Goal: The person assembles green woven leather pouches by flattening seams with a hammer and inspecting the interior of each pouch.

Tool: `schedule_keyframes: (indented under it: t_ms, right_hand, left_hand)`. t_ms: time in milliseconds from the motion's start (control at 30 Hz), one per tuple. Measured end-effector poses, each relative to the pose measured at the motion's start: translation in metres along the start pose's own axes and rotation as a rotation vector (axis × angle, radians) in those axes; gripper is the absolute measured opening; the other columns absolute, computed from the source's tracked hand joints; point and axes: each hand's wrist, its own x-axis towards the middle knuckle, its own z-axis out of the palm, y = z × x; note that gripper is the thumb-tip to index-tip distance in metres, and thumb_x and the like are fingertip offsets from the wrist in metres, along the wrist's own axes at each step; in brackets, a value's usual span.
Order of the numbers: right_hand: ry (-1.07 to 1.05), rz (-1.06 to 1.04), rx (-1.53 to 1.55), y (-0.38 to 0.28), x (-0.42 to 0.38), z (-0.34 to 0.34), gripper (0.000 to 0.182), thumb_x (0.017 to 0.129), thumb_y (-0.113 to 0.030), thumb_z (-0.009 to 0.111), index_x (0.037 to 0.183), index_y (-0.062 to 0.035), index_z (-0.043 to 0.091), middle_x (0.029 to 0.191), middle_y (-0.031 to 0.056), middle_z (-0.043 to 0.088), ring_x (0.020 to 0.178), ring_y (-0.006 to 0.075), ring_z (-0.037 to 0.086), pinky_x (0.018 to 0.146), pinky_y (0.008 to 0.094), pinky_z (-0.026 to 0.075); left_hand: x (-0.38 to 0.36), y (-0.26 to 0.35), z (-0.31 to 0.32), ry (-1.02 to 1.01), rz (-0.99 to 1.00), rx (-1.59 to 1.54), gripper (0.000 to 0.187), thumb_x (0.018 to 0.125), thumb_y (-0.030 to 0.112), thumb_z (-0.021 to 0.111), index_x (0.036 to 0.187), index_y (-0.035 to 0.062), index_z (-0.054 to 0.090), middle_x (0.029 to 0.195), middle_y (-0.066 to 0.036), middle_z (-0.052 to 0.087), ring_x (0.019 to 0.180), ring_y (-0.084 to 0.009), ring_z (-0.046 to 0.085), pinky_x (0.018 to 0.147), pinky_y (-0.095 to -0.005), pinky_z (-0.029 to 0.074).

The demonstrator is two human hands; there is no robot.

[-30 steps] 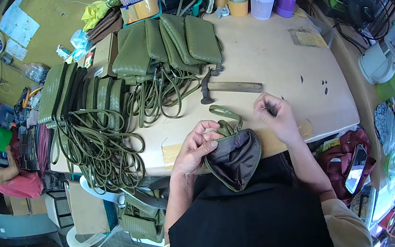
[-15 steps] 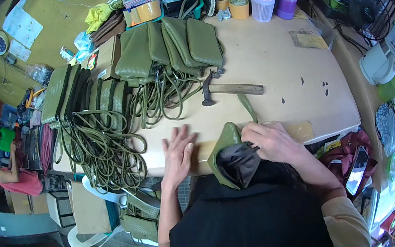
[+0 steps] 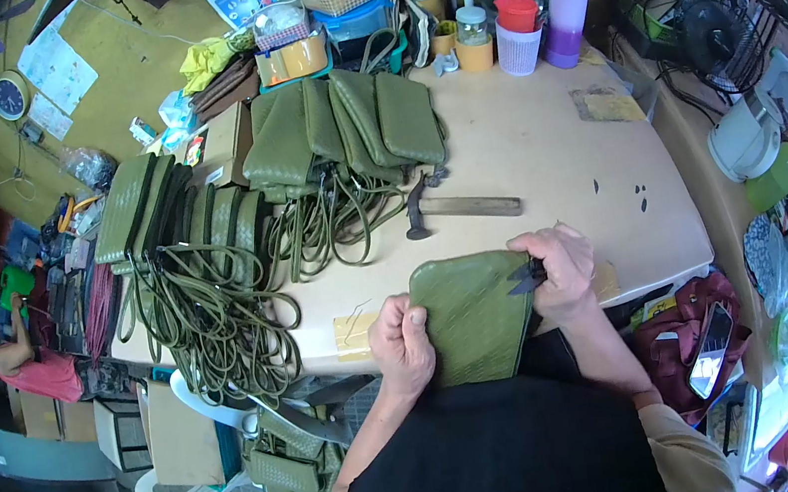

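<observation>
A green woven-pattern pouch (image 3: 474, 310) is held up in front of my body at the table's near edge, its broad side facing me. My left hand (image 3: 402, 345) is closed on the pouch's left edge, thumb on top. At the upper right corner, my right hand (image 3: 560, 268) grips the pouch together with a small dark pointed tool (image 3: 525, 278) that looks like thread snips; its blades point left across the pouch, and the handle is hidden in the palm. Beyond the pouch lies a hammer (image 3: 459, 207) with a wooden handle.
Stacked green pouches (image 3: 337, 128) stand at the back left, with more green pouches (image 3: 137, 207) beside them. Their looped straps (image 3: 223, 320) hang over the near edge. A purple bottle (image 3: 567, 15) and cups line the back. A maroon bag (image 3: 684, 336) sits right; another person (image 3: 27, 358) is far left.
My left hand has come from the tabletop onto the pouch's edge. The pouch, earlier with its dark lining gaping toward me, is now flat and upright. The dark pointed tool shows at my right hand.
</observation>
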Motion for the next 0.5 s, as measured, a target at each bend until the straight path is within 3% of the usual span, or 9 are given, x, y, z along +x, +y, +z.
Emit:
schedule_keyframes:
  t_ms: [100, 133, 233, 267, 367, 467, 500]
  right_hand:
    - [-0.028, -0.063, 0.048, -0.002, 0.0, 0.001, 0.026, 0.067, -0.011, 0.073, 0.088, -0.0052, 0.06, 0.057, 0.004, 0.055, 0.049, 0.0195, 0.055, 0.046, 0.0317, 0.034]
    - [-0.05, -0.059, 0.085, -0.004, 0.002, 0.001, 0.025, 0.066, -0.009, 0.073, 0.088, -0.0051, 0.06, 0.057, 0.0041, 0.055, 0.049, 0.0189, 0.056, 0.046, 0.0314, 0.034]
    - [-0.102, -0.083, 0.119, -0.004, 0.004, -0.001, 0.026, 0.065, -0.009, 0.073, 0.087, -0.005, 0.06, 0.057, 0.004, 0.055, 0.049, 0.0182, 0.056, 0.047, 0.0308, 0.034]
    - [-0.104, -0.08, 0.121, -0.007, 0.003, 0.0, 0.026, 0.065, -0.009, 0.073, 0.087, -0.005, 0.06, 0.057, 0.004, 0.055, 0.049, 0.0182, 0.056, 0.047, 0.0308, 0.034]
    - [-0.077, -0.082, 0.09, -0.011, 0.003, 0.002, 0.029, 0.062, -0.008, 0.073, 0.087, -0.004, 0.061, 0.058, 0.0049, 0.055, 0.048, 0.0198, 0.055, 0.047, 0.031, 0.035]
    - [-0.255, 0.106, 0.13, -0.009, 0.0, -0.002, 0.03, 0.064, -0.008, 0.075, 0.089, -0.0009, 0.06, 0.065, 0.008, 0.059, 0.057, 0.021, 0.06, 0.053, 0.0316, 0.043]
    - [-0.435, 0.336, 0.338, -0.006, 0.001, -0.007, 0.032, 0.067, -0.009, 0.077, 0.093, 0.0006, 0.062, 0.07, 0.0082, 0.062, 0.063, 0.0202, 0.063, 0.059, 0.0314, 0.046]
  left_hand:
    - [0.011, 0.0, -0.009, -0.145, 0.047, -0.087, 0.028, 0.096, 0.026, 0.058, 0.086, 0.0005, 0.052, 0.076, 0.002, 0.052, 0.067, -0.0055, 0.042, 0.061, -0.0206, 0.037]
    - [0.018, 0.007, -0.014, -0.207, -0.043, -0.001, 0.032, 0.095, 0.029, 0.059, 0.094, -0.0028, 0.055, 0.078, 0.001, 0.053, 0.069, -0.0061, 0.044, 0.063, -0.021, 0.038]
    - [0.038, 0.027, -0.005, -0.209, -0.027, -0.04, 0.032, 0.095, 0.026, 0.059, 0.101, -0.0046, 0.058, 0.079, 0.0, 0.055, 0.071, -0.0066, 0.046, 0.064, -0.0217, 0.039]
    - [0.035, 0.023, -0.009, -0.227, -0.144, -0.101, 0.029, 0.096, 0.022, 0.058, 0.106, -0.0046, 0.06, 0.086, -0.001, 0.058, 0.079, -0.0077, 0.051, 0.071, -0.0212, 0.041]
    - [0.028, 0.01, -0.014, -0.216, -0.139, -0.023, 0.025, 0.097, 0.019, 0.056, 0.103, -0.0044, 0.061, 0.097, -0.003, 0.061, 0.088, -0.0088, 0.054, 0.078, -0.0216, 0.042]
    - [0.028, 0.006, -0.003, -0.128, -0.154, -0.098, 0.02, 0.095, 0.013, 0.058, 0.108, -0.003, 0.059, 0.097, -0.003, 0.062, 0.089, -0.0088, 0.056, 0.08, -0.0221, 0.044]
    - [0.029, 0.006, -0.002, -0.067, -0.17, -0.159, 0.02, 0.095, 0.01, 0.059, 0.11, -0.0024, 0.058, 0.095, -0.002, 0.062, 0.086, -0.0082, 0.056, 0.079, -0.0221, 0.045]
